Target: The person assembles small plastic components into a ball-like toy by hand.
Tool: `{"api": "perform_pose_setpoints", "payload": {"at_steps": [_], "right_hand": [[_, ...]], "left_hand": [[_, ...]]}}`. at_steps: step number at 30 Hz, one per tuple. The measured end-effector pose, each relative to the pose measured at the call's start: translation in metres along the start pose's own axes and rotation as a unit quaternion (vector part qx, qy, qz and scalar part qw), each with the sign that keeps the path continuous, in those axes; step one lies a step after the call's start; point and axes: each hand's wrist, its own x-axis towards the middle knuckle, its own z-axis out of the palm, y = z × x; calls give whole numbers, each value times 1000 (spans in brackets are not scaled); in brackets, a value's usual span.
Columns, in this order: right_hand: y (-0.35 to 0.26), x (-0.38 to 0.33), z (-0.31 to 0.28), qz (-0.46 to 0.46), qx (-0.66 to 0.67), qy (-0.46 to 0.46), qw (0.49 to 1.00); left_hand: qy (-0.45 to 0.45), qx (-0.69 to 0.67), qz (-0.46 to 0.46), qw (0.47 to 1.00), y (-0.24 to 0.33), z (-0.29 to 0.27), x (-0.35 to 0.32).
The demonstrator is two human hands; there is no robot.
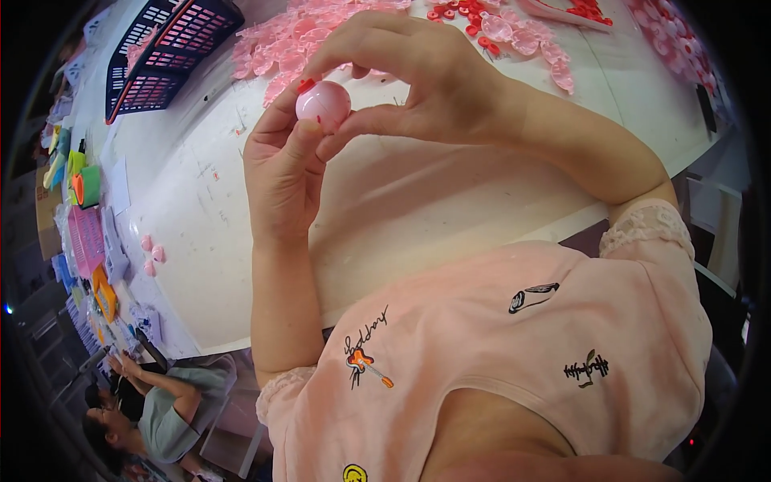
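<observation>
Both my hands meet over the white table (401, 201) around a small round translucent pink capsule (323, 104). My left hand (281, 173) cups it from below, thumb and forefinger pressed against its sides. My right hand (401, 72) reaches in from the right and pinches its top and right side. A small red piece (306, 85) shows at the capsule's upper left edge, under my fingertips.
A heap of pink capsule halves (277, 44) and red clips (462, 14) lies at the far side. A dark slotted crate (165, 48) stands at the far left. Two loose pink halves (152, 255) lie near the left edge. Another person (152, 402) sits at lower left.
</observation>
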Motion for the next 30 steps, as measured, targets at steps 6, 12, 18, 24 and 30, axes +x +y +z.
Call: {"api": "perform_pose_setpoints", "payload": {"at_steps": [6,12,18,24,30], "right_hand": [[0,0,-2,-31,-23,-30,999],[-9,6,-5,227,231,-86,942],[-9,2,4,382,338,-109,853],[-6,1,2,407,408,-144,804],[0,3,3,398,384,-181,813]], "left_hand": [[19,2,-23,1000,0,5,-1],[82,69,47,993,1,8,4],[98,228,108,963,-6,12,-4],[73,313,132,938,-8,14,-5],[2,386,173,906,-5,2,1]]}}
